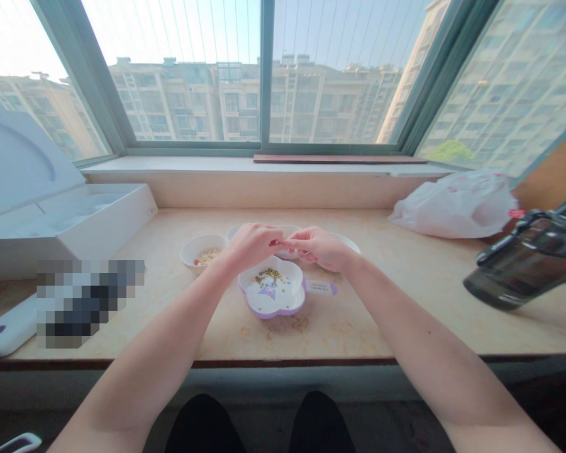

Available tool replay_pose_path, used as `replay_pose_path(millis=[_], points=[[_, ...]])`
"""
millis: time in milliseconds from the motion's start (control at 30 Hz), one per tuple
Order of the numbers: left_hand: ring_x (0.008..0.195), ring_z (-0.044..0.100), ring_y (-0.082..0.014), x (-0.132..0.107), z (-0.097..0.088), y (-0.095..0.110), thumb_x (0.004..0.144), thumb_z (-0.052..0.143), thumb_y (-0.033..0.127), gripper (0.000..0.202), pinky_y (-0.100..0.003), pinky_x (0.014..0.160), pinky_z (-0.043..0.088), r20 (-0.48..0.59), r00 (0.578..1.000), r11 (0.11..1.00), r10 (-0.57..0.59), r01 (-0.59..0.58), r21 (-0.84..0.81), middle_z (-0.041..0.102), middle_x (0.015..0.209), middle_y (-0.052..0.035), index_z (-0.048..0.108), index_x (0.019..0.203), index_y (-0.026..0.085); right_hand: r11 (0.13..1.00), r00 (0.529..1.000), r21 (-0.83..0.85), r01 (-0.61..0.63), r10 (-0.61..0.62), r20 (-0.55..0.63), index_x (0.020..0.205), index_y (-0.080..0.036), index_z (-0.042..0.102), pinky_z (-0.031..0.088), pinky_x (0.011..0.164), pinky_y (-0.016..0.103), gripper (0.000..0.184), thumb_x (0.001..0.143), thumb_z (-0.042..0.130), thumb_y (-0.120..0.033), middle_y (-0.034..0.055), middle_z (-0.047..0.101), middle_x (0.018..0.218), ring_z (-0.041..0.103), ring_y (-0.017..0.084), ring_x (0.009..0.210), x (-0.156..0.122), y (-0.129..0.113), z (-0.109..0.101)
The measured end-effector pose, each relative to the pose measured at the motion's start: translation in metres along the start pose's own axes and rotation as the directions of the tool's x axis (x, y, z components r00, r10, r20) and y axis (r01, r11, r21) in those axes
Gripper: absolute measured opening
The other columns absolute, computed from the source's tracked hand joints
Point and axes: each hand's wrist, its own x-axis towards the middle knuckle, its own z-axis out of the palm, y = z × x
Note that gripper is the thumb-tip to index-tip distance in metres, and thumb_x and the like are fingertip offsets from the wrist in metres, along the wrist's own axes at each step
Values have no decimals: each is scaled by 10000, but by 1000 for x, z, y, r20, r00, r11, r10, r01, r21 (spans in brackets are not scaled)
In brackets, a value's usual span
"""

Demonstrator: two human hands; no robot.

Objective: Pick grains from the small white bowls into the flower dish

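My left hand point(255, 242) and my right hand point(317, 246) meet at the fingertips above several bowls. Their fingers are pinched together around a small dark red piece point(274, 243), too small to name. Just below them is a flower-shaped white bowl point(290, 302) with a purple rim, a cartoon print and a short handle point(323, 287). Small green and yellow beans or grains point(271, 277) lie inside it. Left of it, a round white bowl point(188, 255) holds pale bits point(209, 255) and a red one. My hands partly hide more white bowls point(351, 243) behind.
On the left stand an open white box point(108, 220) and a white-handled object point(14, 324), partly blurred out. A white plastic bag point(453, 204) and a dark tilted bottle point(528, 258) are on the right. Brownish crumbs point(287, 324) lie near the counter's front edge point(273, 363).
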Motion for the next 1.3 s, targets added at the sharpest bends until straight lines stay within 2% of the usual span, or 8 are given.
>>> replay_pose_path(millis=[100, 167, 267, 333, 467, 667, 867, 1300], points=[[654, 604, -140, 0, -3, 4, 937, 615, 352, 196, -254, 605, 346, 78, 993, 995, -92, 95, -27, 727, 759, 1, 754, 878, 228, 982, 991, -184, 42, -64, -115, 840, -149, 760, 311, 517, 255, 314, 822, 738, -462, -17, 571, 603, 425, 93, 537, 1, -1, -1], [657, 617, -142, -1, -3, 6, 912, 616, 313, 162, -253, 595, 352, 193, 976, 993, -104, 113, -37, 737, 784, 1, 762, 898, 242, 932, 953, -357, 69, -167, -253, 828, -161, 775, 404, 594, 265, 220, 834, 722, -374, 18, 674, 680, 536, 123, 610, 2, -2, 0], [694, 648, -153, -2, -2, 9, 878, 584, 225, 194, -254, 585, 357, 401, 914, 997, -64, 77, -16, 749, 818, -6, 774, 860, 263, 845, 882, -534, 29, -273, -385, 833, -166, 789, 484, 732, 292, 148, 844, 706, -289, 62, 775, 842, 650, 169, 738, 5, -2, 1], [741, 673, -171, -3, 0, 11, 874, 567, 207, 216, -259, 598, 372, 468, 882, 998, -58, 55, 21, 755, 844, -17, 773, 844, 265, 795, 870, -607, -16, -288, -400, 875, -168, 802, 499, 784, 305, 152, 873, 680, -259, 77, 797, 909, 685, 189, 791, 7, 0, 0], [775, 696, -212, -3, 4, 16, 878, 621, 297, 155, -278, 631, 412, 467, 877, 991, -112, 65, 114, 759, 893, -48, 758, 936, 253, 725, 879, -687, -51, -294, -376, 982, -177, 815, 506, 821, 303, 203, 918, 630, -231, 94, 805, 1017, 711, 201, 854, 9, 4, -2], [799, 714, -254, -3, 12, 18, 846, 704, 395, 410, -301, 667, 465, 392, 903, 972, -174, 93, 217, 755, 920, -70, 649, 1226, 253, 735, 872, -677, -34, -309, -379, 956, -171, 810, 495, 790, 290, 193, 922, 644, -264, 78, 805, 986, 701, 189, 820, 5, -1, -2], [834, 723, -268, -2, 13, 22, 859, 691, 373, 214, -326, 706, 491, 452, 874, 966, -179, 69, 248, 747, 883, -95, 743, 1004, 225, 723, 876, -691, -7, -329, -353, 951, -175, 808, 494, 813, 297, 190, 923, 639, -258, 69, 803, 962, 690, 187, 815, 3, -4, 1], [789, 712, -244, -1, 11, 23, 898, 567, 245, 220, -301, 653, 467, 456, 887, 967, -74, -49, 252, 745, 832, -101, 780, 871, 203, 642, 952, -767, 27, -250, -176, 865, -200, 791, 445, 683, 280, 199, 924, 615, -273, 53, 795, 900, 682, 181, 752, -17, -24, 5]])
